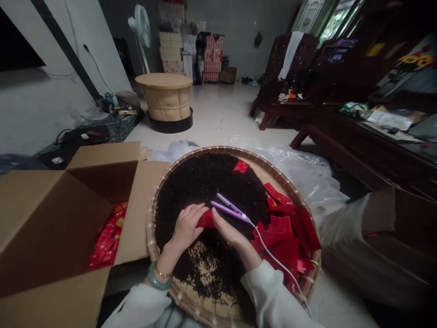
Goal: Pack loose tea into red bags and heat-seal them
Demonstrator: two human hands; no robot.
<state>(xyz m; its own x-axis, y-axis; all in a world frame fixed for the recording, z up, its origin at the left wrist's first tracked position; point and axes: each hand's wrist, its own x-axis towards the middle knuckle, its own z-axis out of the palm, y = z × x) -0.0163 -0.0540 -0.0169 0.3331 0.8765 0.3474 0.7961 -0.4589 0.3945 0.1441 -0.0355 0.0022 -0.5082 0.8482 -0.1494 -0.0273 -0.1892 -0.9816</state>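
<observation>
Over a round woven bamboo tray [152, 228], my left hand [187, 228] curls its fingers over a small red packet [205, 219]. Pressed against the packet's other side is my right hand [229, 228], its fingers fairly straight. Dark loose tea leaves [201, 177] cover much of the tray. Just beyond my right hand, a purple flat iron [232, 211] lies on the leaves with its plates apart and a white cord trailing toward me. Flat red packets [283, 232] are heaped along the tray's right side. One more red packet [241, 166] rests on the leaves near the far rim.
At the left stands an open cardboard box [133, 218] with filled red packets [111, 237] inside. Clear plastic sheeting [293, 168] lies behind the tray. A round wicker table [167, 98], a white fan [141, 27] and dark wooden furniture [348, 136] stand farther off. Another carton [409, 228] is at right.
</observation>
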